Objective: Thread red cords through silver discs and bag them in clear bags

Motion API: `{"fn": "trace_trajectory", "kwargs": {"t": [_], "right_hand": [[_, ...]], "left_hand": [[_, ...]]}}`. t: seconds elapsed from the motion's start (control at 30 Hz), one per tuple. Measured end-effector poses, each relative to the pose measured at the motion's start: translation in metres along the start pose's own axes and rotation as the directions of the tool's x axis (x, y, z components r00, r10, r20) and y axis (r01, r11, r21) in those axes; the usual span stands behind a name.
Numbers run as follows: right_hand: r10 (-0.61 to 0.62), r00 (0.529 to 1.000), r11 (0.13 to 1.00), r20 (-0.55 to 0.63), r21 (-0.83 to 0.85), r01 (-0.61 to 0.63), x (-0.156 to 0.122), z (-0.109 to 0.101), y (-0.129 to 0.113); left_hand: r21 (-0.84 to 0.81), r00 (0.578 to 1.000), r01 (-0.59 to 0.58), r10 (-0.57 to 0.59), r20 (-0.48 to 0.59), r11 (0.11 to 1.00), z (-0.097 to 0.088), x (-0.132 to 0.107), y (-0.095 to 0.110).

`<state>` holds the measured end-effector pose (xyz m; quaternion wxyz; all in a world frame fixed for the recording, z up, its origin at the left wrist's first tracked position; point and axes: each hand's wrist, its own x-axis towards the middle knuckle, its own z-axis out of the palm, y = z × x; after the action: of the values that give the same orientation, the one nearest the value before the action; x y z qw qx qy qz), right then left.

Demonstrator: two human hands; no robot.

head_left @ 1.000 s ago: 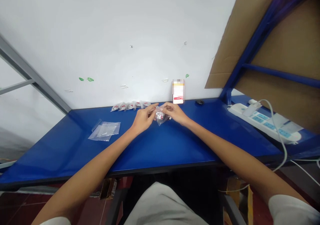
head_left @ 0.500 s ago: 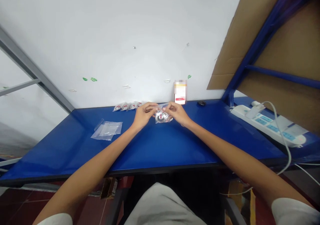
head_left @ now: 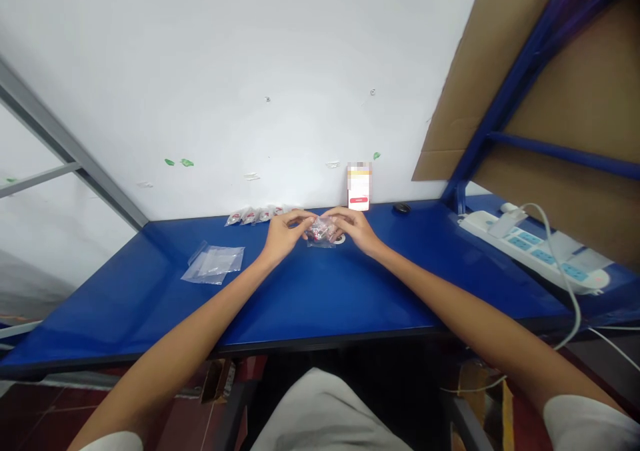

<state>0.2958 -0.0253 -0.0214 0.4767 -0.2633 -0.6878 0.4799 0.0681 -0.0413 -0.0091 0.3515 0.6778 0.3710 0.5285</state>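
Between my two hands is a small clear plastic bag (head_left: 321, 233) with shiny silver and red contents that I cannot make out. My left hand (head_left: 287, 235) pinches its left upper corner between thumb and fingers. On the opposite side, my right hand (head_left: 354, 227) is closed on the bag's right upper edge. A small round white piece (head_left: 341, 239) shows on the table just under my right fingers. Behind my left hand, several filled clear bags (head_left: 257, 215) lie in a row by the wall. Flat, unfilled clear bags (head_left: 214, 264) lie to the left.
A phone (head_left: 359, 187) with a lit screen leans on the wall at the back of the blue table (head_left: 320, 304). Right of it lies a black round object (head_left: 401, 207). A white power strip (head_left: 535, 251) with a plugged-in charger and cable occupies the right side.
The bag between my hands has tilted, and its silver contents look less face-on than before. A round white piece beside it shows more clearly. Both hands stay nearly in place.
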Motion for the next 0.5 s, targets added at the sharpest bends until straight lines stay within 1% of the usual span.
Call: {"fn": "trace_trajectory", "kwargs": {"t": [0.07,0.1,0.17,0.23,0.3,0.37,0.5], "right_hand": [[-0.021,0.999,0.999,0.048,-0.041,0.023,-0.001,0.001,-0.002],[-0.029,0.998,0.996,0.047,-0.077,0.033,-0.001,0.001,-0.002],[-0.038,0.999,0.988,-0.002,-0.151,0.038,0.0,0.003,-0.001],[-0.028,0.998,0.983,-0.052,-0.182,0.018,0.001,0.006,0.002],[-0.001,0.998,0.989,-0.07,-0.146,-0.009,0.003,0.006,0.004],[0.027,0.997,0.996,-0.078,-0.085,-0.033,0.004,0.006,0.006],[0.061,0.996,0.997,-0.062,-0.037,-0.063,0.006,0.001,0.008]], "left_hand": [[0.023,1.0,-0.018,0.018,-0.024,1.0,0.005,-0.002,-0.001],[0.02,0.999,-0.032,0.032,-0.025,0.999,0.007,-0.003,-0.001],[0.023,0.998,-0.053,0.054,-0.023,0.998,0.009,-0.004,-0.002],[0.058,0.998,-0.058,0.06,-0.028,0.997,0.009,-0.005,-0.002],[0.099,0.997,-0.054,0.058,-0.045,0.994,0.006,-0.004,-0.003],[0.11,0.998,-0.048,0.052,-0.037,0.993,0.003,-0.003,-0.004],[0.095,0.997,-0.037,0.031,0.065,0.995,-0.001,0.0,-0.008]]}}
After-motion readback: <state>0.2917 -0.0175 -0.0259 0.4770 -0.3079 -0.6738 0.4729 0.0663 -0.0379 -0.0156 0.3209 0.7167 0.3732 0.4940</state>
